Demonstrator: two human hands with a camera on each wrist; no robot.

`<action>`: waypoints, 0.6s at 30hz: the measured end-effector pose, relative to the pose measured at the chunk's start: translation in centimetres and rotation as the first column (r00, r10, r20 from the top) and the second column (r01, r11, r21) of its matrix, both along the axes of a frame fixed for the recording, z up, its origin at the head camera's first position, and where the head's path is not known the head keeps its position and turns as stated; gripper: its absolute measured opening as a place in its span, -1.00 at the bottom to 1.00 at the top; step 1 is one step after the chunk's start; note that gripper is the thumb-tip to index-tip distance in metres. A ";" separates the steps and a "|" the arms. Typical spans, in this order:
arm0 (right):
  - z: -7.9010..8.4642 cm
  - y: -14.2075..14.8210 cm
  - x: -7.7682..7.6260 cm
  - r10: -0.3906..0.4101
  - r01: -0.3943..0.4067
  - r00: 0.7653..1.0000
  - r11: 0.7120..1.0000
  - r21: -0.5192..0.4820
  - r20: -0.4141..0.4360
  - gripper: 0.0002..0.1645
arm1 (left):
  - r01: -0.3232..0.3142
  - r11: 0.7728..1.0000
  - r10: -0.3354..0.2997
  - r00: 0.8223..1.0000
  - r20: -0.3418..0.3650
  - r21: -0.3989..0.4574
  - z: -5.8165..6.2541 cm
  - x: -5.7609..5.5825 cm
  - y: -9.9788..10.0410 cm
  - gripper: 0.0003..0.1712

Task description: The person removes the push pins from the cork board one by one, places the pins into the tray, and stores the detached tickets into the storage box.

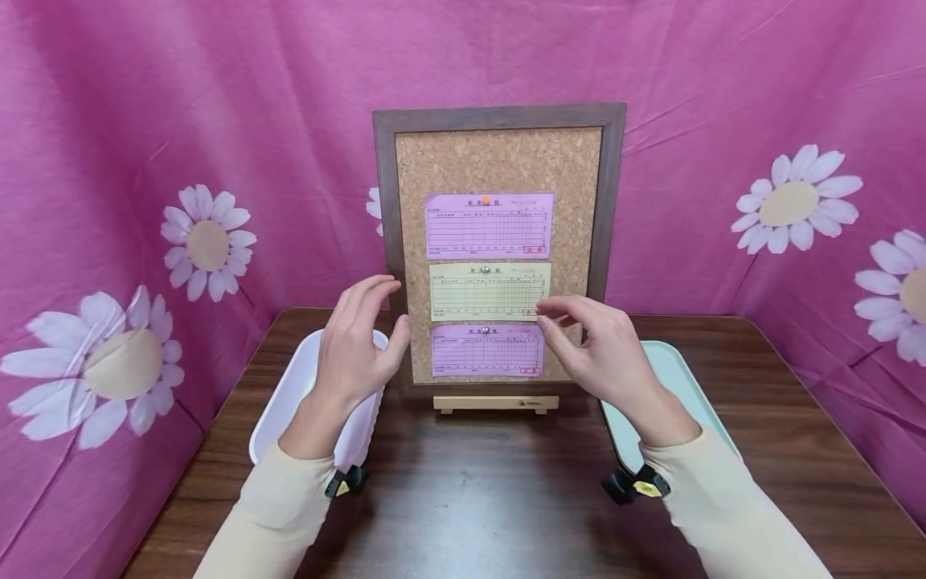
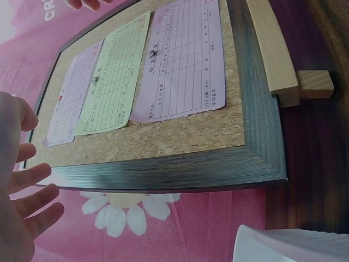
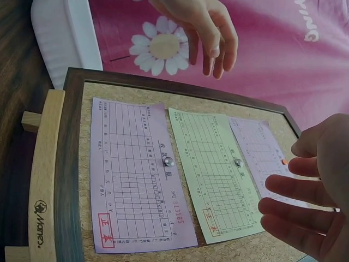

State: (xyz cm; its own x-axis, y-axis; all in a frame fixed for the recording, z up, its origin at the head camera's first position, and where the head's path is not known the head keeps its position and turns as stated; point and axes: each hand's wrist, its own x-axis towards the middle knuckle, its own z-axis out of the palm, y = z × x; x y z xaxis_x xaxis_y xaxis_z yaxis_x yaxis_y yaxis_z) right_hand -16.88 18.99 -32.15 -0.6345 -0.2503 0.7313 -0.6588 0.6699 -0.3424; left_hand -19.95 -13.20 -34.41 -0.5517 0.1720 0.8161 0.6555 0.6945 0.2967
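Observation:
A cork board [image 1: 499, 161] in a dark wooden frame stands upright with three receipt slips pinned one above another. The top purple slip [image 1: 488, 229] has an orange pushpin [image 1: 485, 199]. Below it hang a pale green slip [image 1: 463, 299] and a second purple slip [image 1: 477, 358], each under a silver pushpin [image 3: 168, 162]. My left hand [image 1: 354, 346] is raised beside the frame's left edge, fingers relaxed and holding nothing. At the right, my right hand [image 1: 604, 350] has loosely bent fingers that overlap the green slip's lower right corner in the head view; the right wrist view shows no slip between them.
The board rests on a light wooden easel ledge [image 1: 495, 403] on a dark wood table [image 1: 463, 498]. A white tray [image 1: 275, 402] lies left of it and a mint green tray [image 1: 669, 358] right. A pink daisy-print curtain [image 1: 289, 121] hangs behind.

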 end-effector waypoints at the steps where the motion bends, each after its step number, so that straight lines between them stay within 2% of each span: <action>1: 0.0 0.0 -0.2 0.006 -0.006 1.000 1.000 -0.003 -0.006 -0.79 | 0.001 1.000 -0.001 1.000 0.000 0.000 0.1 0.0 0.0 -0.51; 7: 0.3 0.0 -1.1 0.042 -0.042 0.999 0.999 -0.012 -0.012 -0.80 | 0.000 1.000 0.000 1.000 -0.005 0.026 0.3 -0.6 0.1 -0.51; 18: 0.7 -0.1 -2.5 0.042 -0.041 0.999 0.999 -0.031 0.029 -0.80 | 0.021 0.997 -0.024 0.999 0.038 0.069 0.9 -1.4 0.5 -0.50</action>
State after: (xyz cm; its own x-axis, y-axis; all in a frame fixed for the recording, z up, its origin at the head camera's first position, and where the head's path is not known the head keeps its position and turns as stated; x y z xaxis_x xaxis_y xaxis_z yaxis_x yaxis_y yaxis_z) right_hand -19.34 18.92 -31.49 -0.6457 -0.2551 0.7197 -0.6752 0.6309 -0.3822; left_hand -21.39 -12.66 -33.49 -0.5800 0.1293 0.8043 0.6576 0.6570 0.3686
